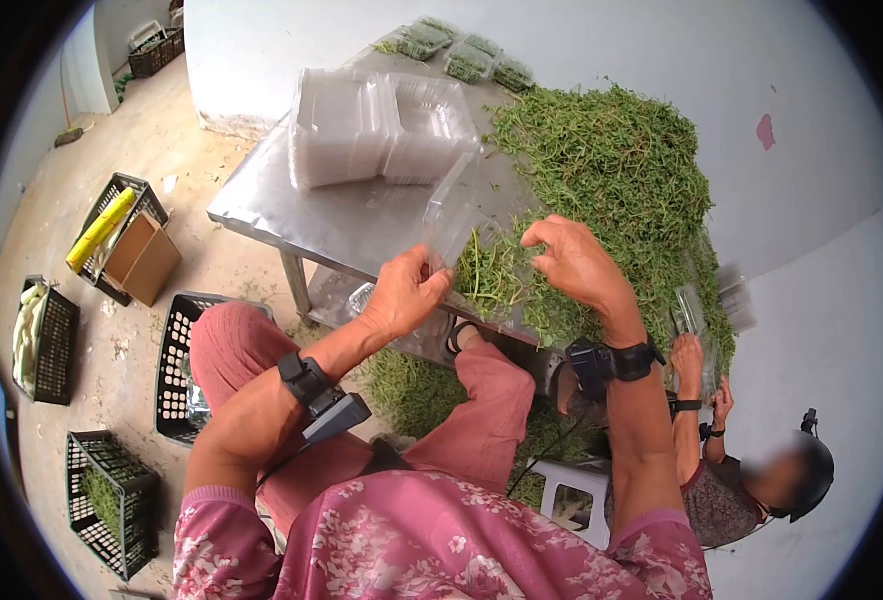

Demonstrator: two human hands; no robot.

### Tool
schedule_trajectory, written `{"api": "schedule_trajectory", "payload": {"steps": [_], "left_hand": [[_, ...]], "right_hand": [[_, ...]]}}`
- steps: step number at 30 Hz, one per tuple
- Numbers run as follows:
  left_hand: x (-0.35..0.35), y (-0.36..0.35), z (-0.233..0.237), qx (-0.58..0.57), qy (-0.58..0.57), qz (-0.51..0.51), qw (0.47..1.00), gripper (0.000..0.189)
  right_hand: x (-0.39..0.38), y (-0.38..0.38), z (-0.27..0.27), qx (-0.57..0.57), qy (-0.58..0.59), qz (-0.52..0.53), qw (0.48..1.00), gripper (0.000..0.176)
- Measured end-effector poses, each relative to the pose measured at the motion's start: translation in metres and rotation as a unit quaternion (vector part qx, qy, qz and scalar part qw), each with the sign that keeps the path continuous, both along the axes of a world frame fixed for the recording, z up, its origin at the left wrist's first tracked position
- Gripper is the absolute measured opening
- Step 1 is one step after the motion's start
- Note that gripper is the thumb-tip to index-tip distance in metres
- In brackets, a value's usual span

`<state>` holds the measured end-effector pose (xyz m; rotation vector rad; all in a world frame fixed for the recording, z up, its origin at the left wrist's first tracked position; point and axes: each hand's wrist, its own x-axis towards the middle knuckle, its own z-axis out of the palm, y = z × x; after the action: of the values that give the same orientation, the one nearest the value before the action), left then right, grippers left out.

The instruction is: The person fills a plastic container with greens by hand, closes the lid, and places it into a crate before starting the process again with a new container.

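Note:
My left hand (pixel 408 290) is closed on the near edge of a clear plastic clamshell box (pixel 451 222), whose lid stands raised. Loose green stems and leaves (pixel 491 272) lie at the box, partly inside it. Over these greens, just right of the box, is my right hand (pixel 576 262). Its fingers are curled, with a gap between thumb and forefinger, and I see nothing held there. Beyond it spreads a large heap of leafy greens (pixel 611 150) across the metal table (pixel 261 190).
Tall stacks of clear boxes (pixel 346 130) stand at the table's left, with filled boxes (pixel 466 60) at the far end. A co-worker (pixel 721 480) sits at right, hands by the heap. Black crates (pixel 46 340) and a cardboard box (pixel 143 258) stand on the floor.

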<state>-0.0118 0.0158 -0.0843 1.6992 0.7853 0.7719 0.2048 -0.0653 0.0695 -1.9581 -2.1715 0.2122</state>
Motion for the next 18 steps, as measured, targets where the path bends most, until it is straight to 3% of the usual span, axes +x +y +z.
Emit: {"api": "schedule_trajectory", "payload": {"steps": [6,11,18], "left_hand": [[0.003,0.0,-0.005,0.007,-0.006,0.007,1.0,0.02],[0.001,-0.001,0.0,0.013,0.005,0.009,1.0,0.019],[0.003,0.0,-0.001,-0.001,-0.004,0.005,1.0,0.019]], "right_hand": [[-0.006,-0.026,-0.012,-0.026,-0.033,-0.048,0.998,0.023],[0.01,-0.023,-0.036,0.027,-0.035,-0.027,0.999,0.017],[-0.002,-0.015,0.004,0.132,0.029,-0.023,0.991,0.013]]}}
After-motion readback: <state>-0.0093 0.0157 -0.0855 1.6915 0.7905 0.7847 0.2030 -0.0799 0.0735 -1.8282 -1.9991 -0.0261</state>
